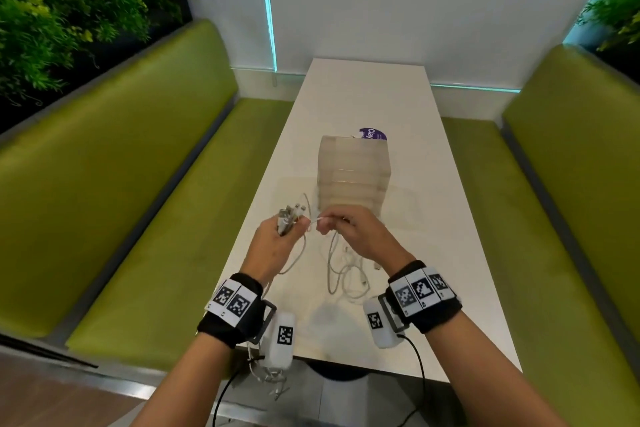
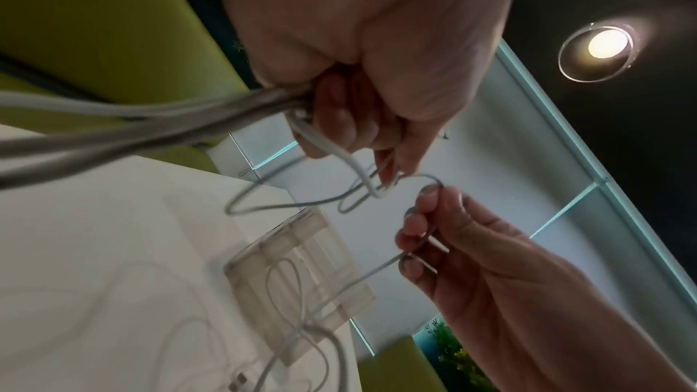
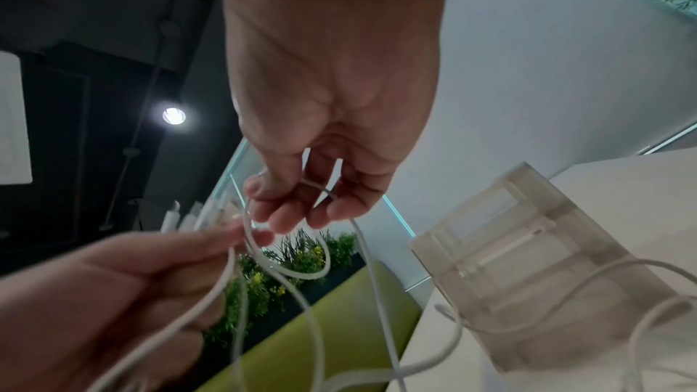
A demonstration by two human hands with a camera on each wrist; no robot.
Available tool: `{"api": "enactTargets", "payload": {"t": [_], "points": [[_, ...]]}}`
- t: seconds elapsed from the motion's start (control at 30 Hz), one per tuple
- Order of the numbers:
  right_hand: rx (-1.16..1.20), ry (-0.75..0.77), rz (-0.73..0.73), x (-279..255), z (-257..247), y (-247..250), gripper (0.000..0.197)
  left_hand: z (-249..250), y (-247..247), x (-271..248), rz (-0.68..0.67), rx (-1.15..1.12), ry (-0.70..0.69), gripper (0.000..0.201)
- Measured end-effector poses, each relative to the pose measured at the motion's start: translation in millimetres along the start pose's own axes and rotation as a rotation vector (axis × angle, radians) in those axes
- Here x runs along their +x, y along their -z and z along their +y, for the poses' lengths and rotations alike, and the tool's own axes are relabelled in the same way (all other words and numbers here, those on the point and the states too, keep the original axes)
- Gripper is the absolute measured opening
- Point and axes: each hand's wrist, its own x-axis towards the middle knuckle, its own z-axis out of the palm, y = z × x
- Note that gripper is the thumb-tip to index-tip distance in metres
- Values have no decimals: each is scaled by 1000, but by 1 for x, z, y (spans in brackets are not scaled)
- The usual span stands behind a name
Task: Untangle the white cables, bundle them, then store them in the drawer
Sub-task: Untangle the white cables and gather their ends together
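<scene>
From the head view, the left hand (image 1: 273,246) is closed around a bunch of thin white cables (image 1: 337,270) with their plug ends sticking up past its fingers. The right hand (image 1: 353,232) is right beside it and pinches one white strand between thumb and fingers. The rest of the cables hang down under both hands and lie in loose loops on the long white desk (image 1: 433,218). Just past the hands stands a small see-through plastic drawer box (image 1: 353,177). A purple round label (image 1: 372,133) peeks out behind the box. From the left wrist view, the left hand (image 2: 362,49) grips several cable strands in its fist, and the right hand (image 2: 475,252) holds one thin strand in curled fingers (image 2: 418,222) just below it. From the right wrist view, the right hand (image 3: 331,118) pinches a cable loop (image 3: 298,270) with its fingertips, and the left hand (image 3: 124,285) holds the bunch beside it, with the drawer box (image 3: 535,267) on the desk to the right.
</scene>
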Motion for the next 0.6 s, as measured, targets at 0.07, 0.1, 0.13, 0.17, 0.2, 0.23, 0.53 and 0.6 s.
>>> {"api": "enactTargets", "payload": {"t": [0.07,0.1,0.13,0.17,0.2,0.23,0.53,0.6], "points": [[-4,11,18,2,-5,4,17,1,-2,-2,-58,-41,5,31],[-13,18,32,3,-6,5,17,2,-2,-3,-86,-69,11,30],[-21,20,49,3,-6,6,18,3,-2,-3,-114,-91,18,26],[-28,19,65,4,-7,6,18,5,-1,-4,-137,-107,17,23],[-34,22,73,4,-7,7,17,6,-1,-4,-145,-110,13,22],[-44,27,71,5,-7,7,15,7,-2,-3,-136,-117,12,23],[-743,-158,-17,7,69,-13,17,37,19,-1,67,-518,-11,26],[-807,-199,-19,1,88,-10,18,45,32,0,156,-628,6,27]]}}
